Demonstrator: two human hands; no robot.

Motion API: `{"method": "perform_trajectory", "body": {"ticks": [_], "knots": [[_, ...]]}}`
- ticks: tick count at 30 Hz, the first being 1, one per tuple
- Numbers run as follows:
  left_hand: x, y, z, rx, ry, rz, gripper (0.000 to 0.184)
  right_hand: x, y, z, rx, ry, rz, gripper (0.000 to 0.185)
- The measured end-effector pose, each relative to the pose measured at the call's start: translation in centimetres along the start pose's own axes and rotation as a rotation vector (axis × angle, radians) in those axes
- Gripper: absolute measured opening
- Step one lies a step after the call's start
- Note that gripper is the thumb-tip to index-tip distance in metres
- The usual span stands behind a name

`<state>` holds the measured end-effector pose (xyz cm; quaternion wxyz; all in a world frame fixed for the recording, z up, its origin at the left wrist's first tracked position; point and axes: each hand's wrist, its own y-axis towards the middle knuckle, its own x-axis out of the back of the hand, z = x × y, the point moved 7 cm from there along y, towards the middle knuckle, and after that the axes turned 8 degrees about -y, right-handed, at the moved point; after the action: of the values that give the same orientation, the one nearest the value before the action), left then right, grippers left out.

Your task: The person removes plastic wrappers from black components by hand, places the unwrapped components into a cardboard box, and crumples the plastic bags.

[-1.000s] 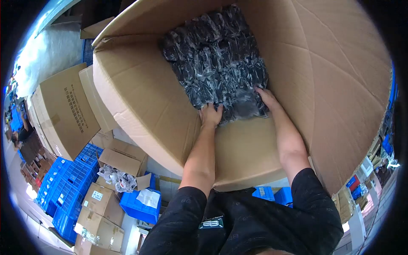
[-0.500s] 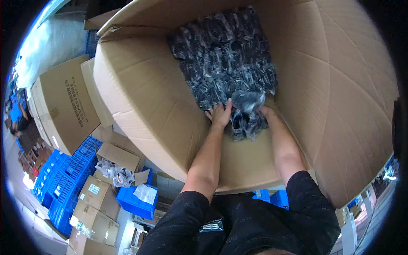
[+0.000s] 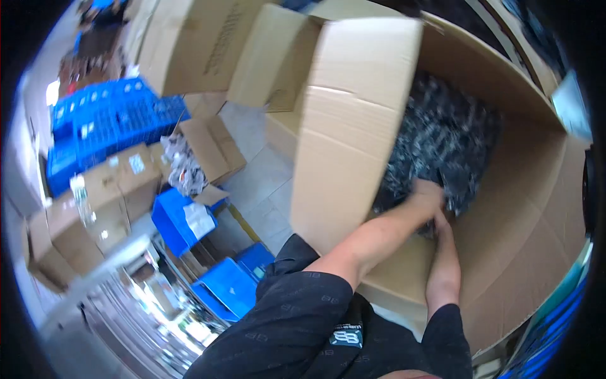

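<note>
Both my arms reach down into a large cardboard box (image 3: 356,126), whose near-left wall rises beside them. Inside lie rows of dark items in clear plastic wrapping (image 3: 457,126), packed close together; what is in the wrapping is not clear. My left hand (image 3: 428,191) rests at the near edge of these packs, its fingers blurred and turned away from view. Just below it, close beside the left wrist, my right hand (image 3: 440,220) touches the lower packs. Its fingers are mostly hidden, so I cannot see whether either hand grips a pack.
To the left stand blue plastic crates (image 3: 117,120), stacked cardboard boxes (image 3: 101,202) and an open carton (image 3: 211,151) with crumpled plastic bags (image 3: 184,167) by it. Blue bins (image 3: 230,287) sit near my left side. Tiled floor (image 3: 255,164) shows between the boxes.
My view has swung left, so the box now appears further right and turned. My hands have come closer together, the left one now over the right among the packs.
</note>
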<state>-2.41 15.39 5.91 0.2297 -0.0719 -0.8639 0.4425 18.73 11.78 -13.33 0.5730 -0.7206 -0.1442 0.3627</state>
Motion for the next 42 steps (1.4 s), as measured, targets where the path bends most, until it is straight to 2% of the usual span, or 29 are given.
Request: {"method": "perform_trajectory", "body": {"ticks": [1, 2, 4, 6, 7, 8, 9, 10, 11, 12, 13, 15, 17, 19, 21, 22, 23, 25, 28, 30, 31, 32, 34, 35, 36, 37, 39, 41, 42], "knots": [[3.5, -3.4, -5.5, -0.305, 0.111, -0.008, 0.022, 0.8, 0.2, -0.1, 0.033, -0.015, 0.004, 0.084], [7.1, -6.7, -10.1, -0.466, 0.105, -0.114, 0.017, 1.7, 0.4, -0.2, 0.065, -0.024, 0.007, 0.08], [16.1, -16.5, -13.6, -0.877, -0.213, -0.392, 0.018, 3.1, 0.5, -0.3, 0.107, -0.028, 0.012, 0.072], [22.9, -24.6, -8.4, -1.306, -0.833, -0.609, 0.021, 4.4, 0.5, -0.3, 0.148, -0.018, 0.0, 0.065], [25.0, -26.4, -3.3, -1.369, -0.996, -0.649, 0.019, 4.8, 0.5, -0.2, 0.178, -0.003, -0.007, 0.061], [26.1, -27.4, 3.5, -1.242, -0.995, -0.761, 0.017, 4.9, 0.3, 0.0, 0.211, 0.017, -0.017, 0.057], [26.0, -26.4, 11.0, -1.236, -1.278, -1.003, 0.014, 5.4, 0.5, 0.1, 0.247, 0.042, -0.029, 0.054], [26.1, -26.4, 18.3, -0.671, -1.105, -1.299, 0.017, 4.7, 0.3, 0.5, 0.252, 0.03, -0.036, 0.054], [25.2, -24.8, 25.6, -0.319, -1.168, -1.426, 0.021, 3.3, -0.2, 0.3, 0.254, 0.091, -0.095, 0.049], [22.8, -21.8, 33.7, -0.152, -1.108, -1.544, 0.024, 2.7, -0.3, 0.2, 0.256, 0.157, -0.16, 0.045], [19.6, -18.5, 40.6, 0.085, -0.965, -1.573, 0.041, 2.5, -0.4, 1.1, 0.266, 0.158, -0.184, 0.045], [11.7, -11.7, 49.6, 0.637, -0.619, -1.287, 0.071, 6.5, -1.7, -0.6, 0.274, 0.057, -0.242, 0.044], [3.3, -5.5, 57.1, 0.975, -0.803, -1.122, 0.088, 15.8, -11.8, -8.9, 0.281, -0.041, -0.322, 0.042], [-3.0, 1.0, 60.8, 0.677, -1.109, -1.184, 0.076, 21.1, -21.7, -15.4, 0.277, -0.147, -0.416, 0.041], [-4.9, 2.9, 58.4, 0.656, -1.346, -1.127, 0.067, 22.1, -27.1, -16.3, 0.248, -0.271, -0.49, 0.04], [-5.1, 2.6, 56.9, 0.644, -1.542, -1.095, 0.059, 21.0, -27.2, -15.1, 0.233, -0.33, -0.519, 0.039], [-3.8, 1.0, 55.4, 0.63, -1.56, -1.08, 0.059, 19.9, -26.8, -13.7, 0.223, -0.389, -0.538, 0.039], [-1.7, -2.7, 52.2, 0.447, -1.82, -0.888, 0.047, 18.0, -25.3, -11.1, 0.211, -0.509, -0.554, 0.037], [-2.6, -12.1, 52.7, 0.424, -1.668, -0.87, 0.033, 1.7, -10.1, 4.2, 0.217, -0.684, -0.538, 0.036], [-5.2, -20.8, 53.1, 0.428, -1.605, -0.883, 0.032, -0.6, -11.3, 4.1, 0.236, -0.783, -0.523, 0.035], [-6.8, -25.6, 53.3, 0.51, -1.545, -0.911, 0.035, 0.9, -11.2, 3.0, 0.18, -0.593, -0.53, 0.031], [-8.3, -30.8, 53.0, 0.531, -1.534, -1.016, 0.039, -0.1, -12.2, 3.1, 0.213, -0.583, -0.52, 0.031], [-12.6, -40.3, 52.6, 0.533, -1.528, -1.123, 0.044, -2.5, -14.6, 4.0, 0.215, -0.761, -0.489, 0.03], [-15.3, -44.5, 52.7, 0.536, -1.585, -1.219, 0.046, -3.5, -15.4, 4.4, 0.253, -0.755, -0.481, 0.03], [-20.2, -48.1, 54.6, 0.613, -1.608, -1.214, 0.047, -4.8, -17.1, 6.1, 0.464, -1.017, -0.63, 0.029], [-20.4, -51.7, 52.3, 0.459, -1.658, -1.463, 0.047, -6.5, -18.7, 7.5, 0.685, -1.263, -0.792, 0.028], [-22.1, -57.9, 48.6, 0.648, -1.675, -1.518, 0.046, -10.0, -22.1, 8.2, 0.734, -1.174, -0.893, 0.034], [-24.7, -62.0, 47.5, 0.578, -1.676, -1.724, 0.045, -14.9, -26.4, 7.7, 1.077, -1.11, -0.9, 0.033], [-25.4, -63.2, 47.2, 0.444, -1.673, -1.818, 0.043, -19.5, -30.4, 6.4, 1.223, -1.115, -0.874, 0.032]]}}
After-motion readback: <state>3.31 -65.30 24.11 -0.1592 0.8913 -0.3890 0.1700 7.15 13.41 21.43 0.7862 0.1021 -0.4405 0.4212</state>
